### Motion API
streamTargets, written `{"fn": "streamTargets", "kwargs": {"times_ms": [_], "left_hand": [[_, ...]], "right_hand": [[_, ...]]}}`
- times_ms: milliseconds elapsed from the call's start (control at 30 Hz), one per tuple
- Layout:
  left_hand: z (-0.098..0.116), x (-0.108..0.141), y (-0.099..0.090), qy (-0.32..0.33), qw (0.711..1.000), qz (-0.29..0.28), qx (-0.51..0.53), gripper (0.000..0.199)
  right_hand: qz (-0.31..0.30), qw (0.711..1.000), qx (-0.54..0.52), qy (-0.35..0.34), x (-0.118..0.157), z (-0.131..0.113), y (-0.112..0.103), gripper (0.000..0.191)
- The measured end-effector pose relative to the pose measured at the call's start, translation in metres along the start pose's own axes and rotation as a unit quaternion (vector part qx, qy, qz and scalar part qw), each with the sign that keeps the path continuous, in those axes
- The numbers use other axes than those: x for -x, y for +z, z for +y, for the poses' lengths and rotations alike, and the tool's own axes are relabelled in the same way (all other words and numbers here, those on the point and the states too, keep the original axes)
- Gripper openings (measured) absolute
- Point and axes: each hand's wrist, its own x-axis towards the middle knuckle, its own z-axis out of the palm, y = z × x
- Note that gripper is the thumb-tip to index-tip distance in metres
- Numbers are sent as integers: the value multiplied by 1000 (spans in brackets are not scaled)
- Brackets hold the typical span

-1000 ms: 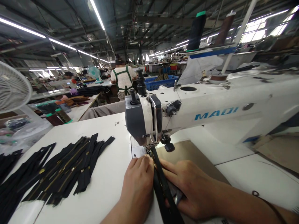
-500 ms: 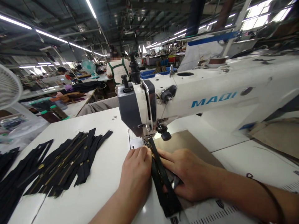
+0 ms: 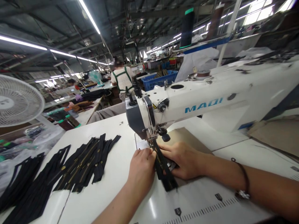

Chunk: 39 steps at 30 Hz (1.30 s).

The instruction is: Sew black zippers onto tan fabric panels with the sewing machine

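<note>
A black zipper with brass-coloured teeth (image 3: pixel 159 158) runs under the presser foot of a white sewing machine (image 3: pixel 201 101), its tail toward me. Brown fabric (image 3: pixel 184 133) lies flat beneath and to its right. My left hand (image 3: pixel 143 165) is closed at the zipper's left edge, close to the foot, fingertips pressed together. From the right, my right hand (image 3: pixel 184 160) grips the zipper's other side, fingers stretched forward on the fabric and thumb reaching the tape. A shiny metal piece (image 3: pixel 172 166) shows under that palm; its kind is partly hidden.
Loose black zippers (image 3: pixel 86 165) lie in piles on the white table at left. A white fan (image 3: pixel 18 101) and thread cones (image 3: pixel 72 120) stand beyond them. Ruler markings (image 3: pixel 198 214) line the front edge. A person (image 3: pixel 122 77) sits behind, near a blue crate (image 3: pixel 160 80).
The zipper's tail has moved forward toward the needle, away from the ruler's zero mark, and both hands have gone with it. My view has also shifted, showing more of the fan.
</note>
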Motion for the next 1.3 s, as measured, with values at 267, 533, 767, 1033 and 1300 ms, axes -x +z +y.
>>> {"fn": "streamTargets", "kwargs": {"times_ms": [267, 533, 767, 1033, 1300], "left_hand": [[5, 13, -4, -11, 999, 9, 46, 30], [4, 14, -5, -22, 998, -7, 59, 27], [5, 14, -4, -19, 998, 9, 58, 25], [10, 24, -3, 8, 997, 54, 61, 22], [14, 30, 1, 48, 992, 98, 59, 17]], "right_hand": [[43, 999, 5, 11, -2, -4, 3, 48], [59, 997, 7, 40, 46, -44, 22, 50], [16, 995, 83, 48, 50, -51, 22, 66], [-34, 990, 128, 45, 47, -65, 24, 67], [-5, 995, 87, 56, 47, -65, 27, 64]]}}
